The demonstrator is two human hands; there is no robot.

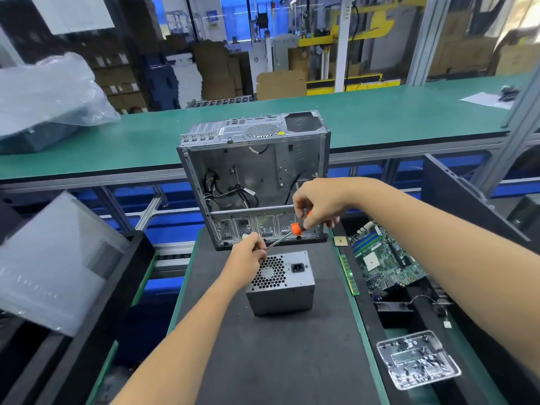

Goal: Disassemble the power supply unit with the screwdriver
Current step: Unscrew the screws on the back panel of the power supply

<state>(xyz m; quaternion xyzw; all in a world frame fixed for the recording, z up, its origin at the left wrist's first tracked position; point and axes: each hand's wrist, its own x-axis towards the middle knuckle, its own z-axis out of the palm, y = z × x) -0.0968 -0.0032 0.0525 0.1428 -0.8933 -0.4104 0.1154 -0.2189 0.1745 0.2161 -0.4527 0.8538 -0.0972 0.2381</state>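
A grey power supply unit (282, 290) stands on the dark mat, its honeycomb fan grille and black power socket facing up. My right hand (318, 203) grips the orange and black handle of a screwdriver (295, 229), whose metal shaft slants down left toward the unit's top left corner. My left hand (249, 252) sits at that corner with its fingers curled round the shaft's tip end; the tip itself is hidden under the fingers.
An empty grey computer case (254, 179) stands open just behind the unit. A green motherboard (382, 255) and a RAM stick (349, 274) lie to the right. A clear tray of screws (418, 358) sits near right. A case panel (58, 258) leans at left.
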